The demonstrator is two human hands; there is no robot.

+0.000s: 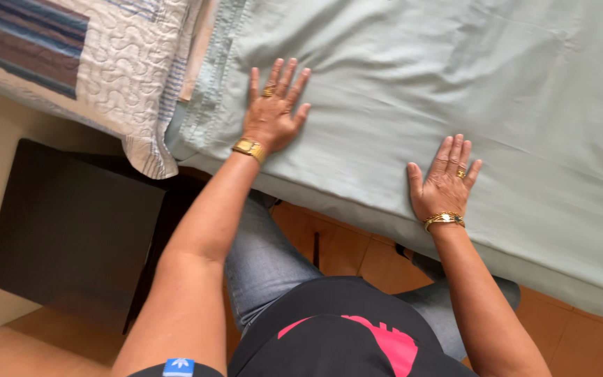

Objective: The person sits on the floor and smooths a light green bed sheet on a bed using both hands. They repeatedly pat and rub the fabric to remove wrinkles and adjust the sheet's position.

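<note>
Your left hand (271,110) lies flat, fingers spread and gripping nothing, on the pale green sheet (455,91) near the bed's edge, just beside the sheet's stitched hem. Your right hand (445,180) rests palm down as well, open, closer to the same edge. The sheet is smooth cotton with soft creases, draped over the side. A quilted pillow (99,63) with wavy stitching and striped patches sits at the corner. A dark square nightstand (71,223) stands below it.
</note>
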